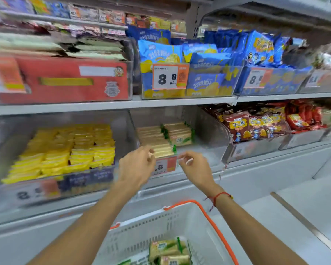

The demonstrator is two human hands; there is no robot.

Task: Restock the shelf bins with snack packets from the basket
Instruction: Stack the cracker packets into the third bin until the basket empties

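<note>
A white basket (141,234) with an orange handle sits low in front of me and holds a few beige-and-green snack packets (169,252). On the lower shelf a clear bin (206,129) holds two rows of the same beige packets (161,138), with bare floor on its right side. My left hand (136,165) and my right hand (193,165) hover just in front of that bin's rim by its price tag. Both hands have loosely curled fingers and hold nothing.
A bin of yellow packets (65,150) stands to the left, and bins of red-brown bags (256,123) to the right. The upper shelf carries blue-and-yellow bags (161,54), blue bags (256,48) and a red box (73,79). White cabinet front runs below the shelf.
</note>
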